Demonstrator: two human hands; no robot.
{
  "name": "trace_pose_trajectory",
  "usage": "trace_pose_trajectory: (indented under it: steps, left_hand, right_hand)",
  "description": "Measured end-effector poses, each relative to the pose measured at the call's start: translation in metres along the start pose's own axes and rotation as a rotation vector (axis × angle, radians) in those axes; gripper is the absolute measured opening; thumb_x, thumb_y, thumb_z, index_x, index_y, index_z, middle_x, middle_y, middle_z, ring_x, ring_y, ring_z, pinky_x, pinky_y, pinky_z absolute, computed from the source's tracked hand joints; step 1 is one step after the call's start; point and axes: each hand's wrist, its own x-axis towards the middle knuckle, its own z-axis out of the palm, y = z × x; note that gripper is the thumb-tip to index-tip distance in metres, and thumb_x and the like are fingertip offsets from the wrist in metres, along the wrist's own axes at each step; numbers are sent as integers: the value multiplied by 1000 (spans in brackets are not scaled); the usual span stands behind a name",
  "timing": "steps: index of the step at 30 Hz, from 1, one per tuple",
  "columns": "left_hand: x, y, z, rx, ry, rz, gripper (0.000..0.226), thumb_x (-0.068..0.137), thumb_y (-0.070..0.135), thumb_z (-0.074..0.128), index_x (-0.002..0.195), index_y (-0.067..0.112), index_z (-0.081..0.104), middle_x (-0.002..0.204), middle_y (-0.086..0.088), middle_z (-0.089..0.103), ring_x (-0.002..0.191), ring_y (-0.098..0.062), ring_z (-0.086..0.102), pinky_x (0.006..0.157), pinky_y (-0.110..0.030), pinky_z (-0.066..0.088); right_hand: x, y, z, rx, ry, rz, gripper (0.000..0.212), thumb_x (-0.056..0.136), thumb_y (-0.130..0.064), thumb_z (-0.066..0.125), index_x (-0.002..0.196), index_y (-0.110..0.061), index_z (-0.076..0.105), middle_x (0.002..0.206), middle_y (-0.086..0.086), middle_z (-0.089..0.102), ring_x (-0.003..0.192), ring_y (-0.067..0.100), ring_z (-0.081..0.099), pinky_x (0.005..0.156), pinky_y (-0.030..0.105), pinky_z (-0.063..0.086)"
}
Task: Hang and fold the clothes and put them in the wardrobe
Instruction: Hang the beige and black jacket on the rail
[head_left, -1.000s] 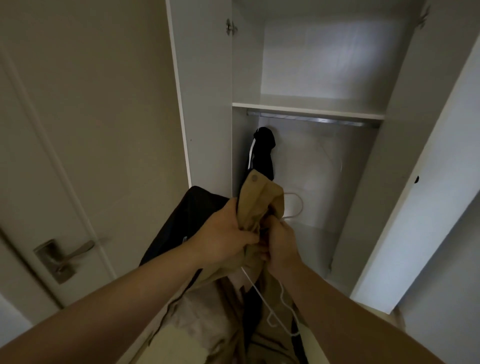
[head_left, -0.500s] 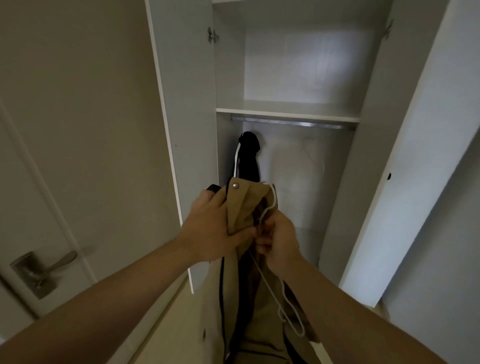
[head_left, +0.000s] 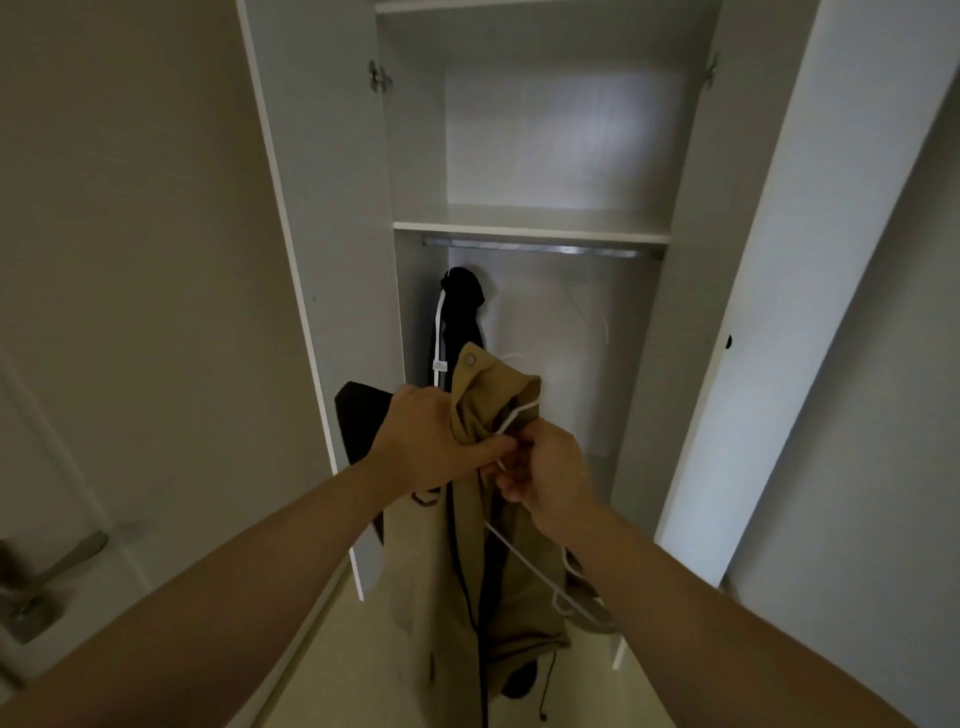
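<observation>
Head view: over the last second the tan coat (head_left: 467, 561) has been lifted to hang full length in front of the wardrobe (head_left: 530, 226). The left hand (head_left: 436, 441) has its fingers curled round the collar. The right hand (head_left: 550, 467) pinches the white hanger (head_left: 515, 417) at the collar. Judged not yet seated; the rail (head_left: 540, 249) comes next.

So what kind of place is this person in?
Probably a bedroom or hallway at home: an open white wardrobe with a clothes rail, a dark garment hanging under it, and a room door handle at left. The left hand grips a tan coat, the right hand a white hanger.
</observation>
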Motion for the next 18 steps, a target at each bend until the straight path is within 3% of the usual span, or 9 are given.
trace_pose_trajectory:
  steps: [3,6,8,10,11,13,15,17,18]
  left_hand:
    - [5,-5,-12,7,60,13,55,79,66,52,47,30,27,43,14,38,44,0,40,75,-31,35]
    - [0,-8,-17,-5,52,63,44,80,47,49,48,29,25,41,12,35,42,-8,39,76,-35,42]
    - [-4,-6,-19,-13,54,98,41,80,37,51,48,27,28,41,11,34,45,-11,43,73,-31,41]
    - [-8,-7,-25,-21,77,124,39,80,38,50,48,28,29,41,11,34,44,-11,43,69,-25,35]
    - [-10,-9,-28,-11,89,136,38,79,40,48,48,28,30,42,10,35,43,-11,41,72,-25,36]
    - [-13,-11,-36,8,110,147,38,80,41,47,49,23,36,43,7,41,43,-9,41,81,-29,40]
    - [-14,-11,-47,29,153,161,40,81,38,48,50,13,43,45,3,45,45,-11,44,83,-33,42]
    - [-15,-11,-60,65,209,181,39,81,34,49,50,11,46,46,1,47,46,-16,47,80,-36,44]
    - [-15,-11,-67,76,236,187,38,82,33,50,50,11,46,46,1,47,46,-16,48,78,-37,44]
  right_hand:
    - [3,2,-10,-51,65,72,23,92,-9,47,101,1,65,73,18,73,57,26,68,53,31,55]
    - [9,19,-20,-303,104,-55,23,82,1,66,105,-2,65,92,18,75,84,31,73,69,34,61]
    - [16,35,-25,-532,130,-88,33,83,-2,70,113,-9,59,104,11,69,93,23,68,68,20,55]
    - [17,48,-25,-648,91,-4,51,82,-12,74,126,-18,50,107,0,63,88,9,63,65,16,48]
    - [17,54,-25,-685,48,50,63,80,-14,78,134,-19,45,112,-1,62,92,10,62,71,19,50]
    - [16,66,-22,-781,-39,201,92,76,-17,85,151,-18,31,140,6,52,119,22,58,97,33,53]
    - [10,71,-15,-953,-164,363,111,80,-22,84,160,-14,7,160,10,27,140,30,41,113,36,41]
    - [0,75,-8,-1051,-367,468,90,94,-31,70,159,-10,11,163,10,20,132,17,44,106,19,42]
    - [-5,79,-5,-985,-402,511,74,98,-31,64,157,-10,23,161,9,26,119,11,48,92,8,44]
